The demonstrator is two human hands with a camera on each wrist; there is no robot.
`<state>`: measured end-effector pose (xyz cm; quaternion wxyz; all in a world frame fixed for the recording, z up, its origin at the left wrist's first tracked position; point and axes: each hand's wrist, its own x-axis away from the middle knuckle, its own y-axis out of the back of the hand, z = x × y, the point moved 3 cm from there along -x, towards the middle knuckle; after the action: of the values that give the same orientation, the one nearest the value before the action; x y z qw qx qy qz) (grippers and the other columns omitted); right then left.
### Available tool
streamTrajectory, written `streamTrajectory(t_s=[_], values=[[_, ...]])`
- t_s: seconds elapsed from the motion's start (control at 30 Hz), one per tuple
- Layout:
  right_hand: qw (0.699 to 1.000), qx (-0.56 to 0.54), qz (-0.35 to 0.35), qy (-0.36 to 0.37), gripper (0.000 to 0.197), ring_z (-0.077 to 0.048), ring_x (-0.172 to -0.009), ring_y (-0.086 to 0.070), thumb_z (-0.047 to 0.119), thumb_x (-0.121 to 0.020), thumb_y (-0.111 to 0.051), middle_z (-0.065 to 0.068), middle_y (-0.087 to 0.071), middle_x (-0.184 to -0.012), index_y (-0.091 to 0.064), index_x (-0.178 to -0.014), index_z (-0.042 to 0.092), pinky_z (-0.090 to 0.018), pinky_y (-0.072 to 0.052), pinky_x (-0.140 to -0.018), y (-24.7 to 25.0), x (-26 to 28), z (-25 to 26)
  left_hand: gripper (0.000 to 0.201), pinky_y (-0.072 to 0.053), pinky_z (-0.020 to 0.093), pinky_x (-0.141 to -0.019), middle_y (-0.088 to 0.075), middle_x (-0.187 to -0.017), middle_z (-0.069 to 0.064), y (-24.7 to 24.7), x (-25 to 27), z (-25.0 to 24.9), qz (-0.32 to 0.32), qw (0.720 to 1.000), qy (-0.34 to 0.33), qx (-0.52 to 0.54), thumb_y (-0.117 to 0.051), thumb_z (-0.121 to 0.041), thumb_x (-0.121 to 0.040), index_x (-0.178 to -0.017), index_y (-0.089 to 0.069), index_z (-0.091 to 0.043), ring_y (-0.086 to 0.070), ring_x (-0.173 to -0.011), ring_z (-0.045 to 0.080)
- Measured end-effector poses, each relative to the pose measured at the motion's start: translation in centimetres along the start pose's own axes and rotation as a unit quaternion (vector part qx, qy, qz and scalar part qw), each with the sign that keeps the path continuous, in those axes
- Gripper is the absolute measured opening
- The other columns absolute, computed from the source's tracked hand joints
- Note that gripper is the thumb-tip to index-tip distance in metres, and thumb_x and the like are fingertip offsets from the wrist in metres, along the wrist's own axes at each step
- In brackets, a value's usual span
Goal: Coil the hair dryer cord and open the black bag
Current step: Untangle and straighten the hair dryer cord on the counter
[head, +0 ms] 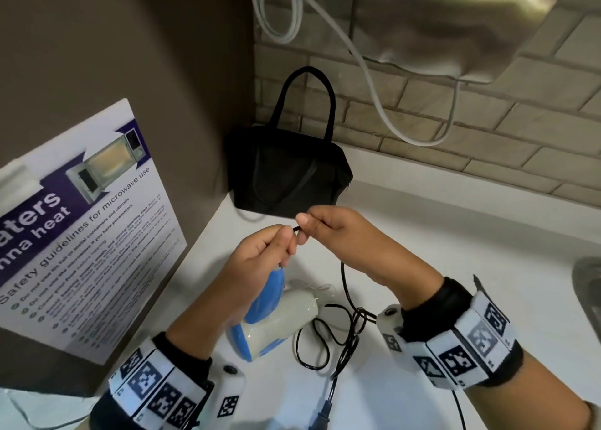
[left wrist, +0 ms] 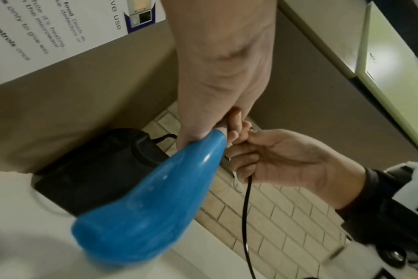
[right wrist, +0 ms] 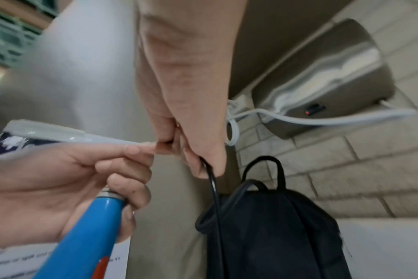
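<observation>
Bare counter (head: pixel 455 241) lies right of the black bag (head: pixel 289 175) (wall hard on its left).

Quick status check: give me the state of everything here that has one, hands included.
Hair dryer: lifted by its handle, body hanging low over the counter.
Cord: mostly uncoiled, loose tangle on the counter.
Plug: unplugged, lying free.
Black bag: upright, zipper looks closed.
Left hand: grips the dryer handle, fingertips pinching the cord.
Right hand: pinches the cord beside the left.
</observation>
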<state>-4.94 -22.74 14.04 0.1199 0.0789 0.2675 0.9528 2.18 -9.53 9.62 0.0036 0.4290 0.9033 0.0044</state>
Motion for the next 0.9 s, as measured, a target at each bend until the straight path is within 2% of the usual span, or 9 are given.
streamTrajectory(t_s=[0.07,0.13,0.23,0.43,0.5,0.6,0.73,0.8,0.9], values=[[0.999,-0.047,0.002,-0.020,0.034,-0.001,-0.061,-0.041,0.037,-0.097,-0.048,0.017,-0.047,-0.059,-0.061,-0.070,0.022,-0.018,-0.034,-0.065,0.0,0.1,-0.8,0.035,-0.042,0.049,-0.074,-0.044,-0.067,0.000,0.3,-0.2,0.4,-0.013,0.999,0.024,0.032,-0.045,-0.041,-0.094,-0.074,-0.055,-0.015,-0.041,-0.070,0.026],[0.997,-0.069,-0.001,-0.039,0.034,0.005,-0.059,-0.042,0.036,-0.097,-0.047,0.016,-0.047,-0.063,-0.060,-0.069,0.022,-0.019,-0.034,-0.069,0.2,0.0,-1.7,0.034,-0.041,0.053,-0.072,-0.041,-0.068,0.006,0.7,-0.4,0.8,-0.018,0.996,0.050,0.066,-0.047,-0.042,-0.093,-0.074,-0.056,-0.015,-0.039,-0.069,0.029],[0.992,-0.106,-0.019,-0.068,0.034,0.009,-0.058,-0.048,0.035,-0.097,-0.048,0.024,-0.053,-0.057,-0.061,-0.068,0.023,-0.019,-0.034,-0.070,0.9,-0.2,-3.8,0.033,-0.047,0.051,-0.066,-0.040,-0.063,0.003,1.6,-0.9,1.6,-0.040,0.987,0.093,0.128,-0.046,-0.034,-0.098,-0.072,-0.054,-0.015,-0.040,-0.061,0.021],[0.976,-0.166,-0.072,-0.124,0.036,-0.012,-0.060,-0.029,0.037,-0.096,-0.049,0.007,-0.039,-0.063,-0.062,-0.066,0.022,-0.023,-0.031,-0.064,1.0,-0.6,-9.2,0.031,-0.045,0.059,-0.071,-0.039,-0.060,-0.002,4.0,-1.5,4.5,-0.078,0.960,0.123,0.238,-0.049,-0.033,-0.096,-0.069,-0.053,-0.018,-0.040,-0.057,0.015],[0.968,-0.181,-0.089,-0.149,0.034,-0.012,-0.058,-0.024,0.037,-0.097,-0.049,0.013,-0.035,-0.053,-0.062,-0.069,0.020,-0.022,-0.029,-0.060,0.8,-0.7,-10.7,0.031,-0.048,0.055,-0.069,-0.040,-0.057,-0.004,4.4,-1.6,5.3,-0.083,0.952,0.128,0.266,-0.047,-0.032,-0.096,-0.069,-0.051,-0.018,-0.041,-0.053,0.014],[0.961,-0.181,-0.105,-0.178,0.032,-0.009,-0.058,-0.032,0.032,-0.098,-0.049,0.017,-0.038,-0.048,-0.060,-0.072,0.016,-0.021,-0.032,-0.061,0.3,-0.6,-12.2,0.031,-0.048,0.038,-0.062,-0.039,-0.055,-0.006,4.8,-1.6,6.4,-0.107,0.939,0.140,0.296,-0.042,-0.026,-0.098,-0.069,-0.048,-0.017,-0.038,-0.052,0.011],[0.956,-0.186,-0.108,-0.199,0.032,-0.009,-0.053,-0.028,0.031,-0.097,-0.049,0.014,-0.034,-0.044,-0.060,-0.071,0.015,-0.021,-0.027,-0.056,-0.2,-0.6,-13.9,0.035,-0.041,0.060,-0.080,-0.036,-0.049,-0.006,5.5,-1.3,8.1,-0.108,0.926,0.184,0.311,-0.041,-0.034,-0.098,-0.068,-0.051,-0.020,-0.036,-0.052,0.014],[0.950,-0.197,-0.108,-0.218,0.033,-0.006,-0.047,-0.024,0.032,-0.097,-0.049,0.012,-0.028,-0.044,-0.060,-0.071,0.015,-0.021,-0.024,-0.054,-0.5,-0.8,-14.5,0.035,-0.048,0.061,-0.072,-0.037,-0.047,-0.008,5.7,-1.0,8.5,-0.111,0.918,0.201,0.322,-0.038,-0.035,-0.099,-0.069,-0.048,-0.020,-0.037,-0.052,0.014],[0.940,-0.204,-0.108,-0.250,0.031,0.000,-0.055,-0.031,0.024,-0.099,-0.047,0.018,-0.042,-0.031,-0.058,-0.072,0.012,-0.018,-0.029,-0.055,-0.9,-0.9,-14.9,0.034,-0.054,0.059,-0.062,-0.034,-0.046,-0.010,5.6,-0.7,8.7,-0.121,0.910,0.202,0.340,-0.038,-0.034,-0.099,-0.069,-0.045,-0.020,-0.034,-0.057,0.013]])
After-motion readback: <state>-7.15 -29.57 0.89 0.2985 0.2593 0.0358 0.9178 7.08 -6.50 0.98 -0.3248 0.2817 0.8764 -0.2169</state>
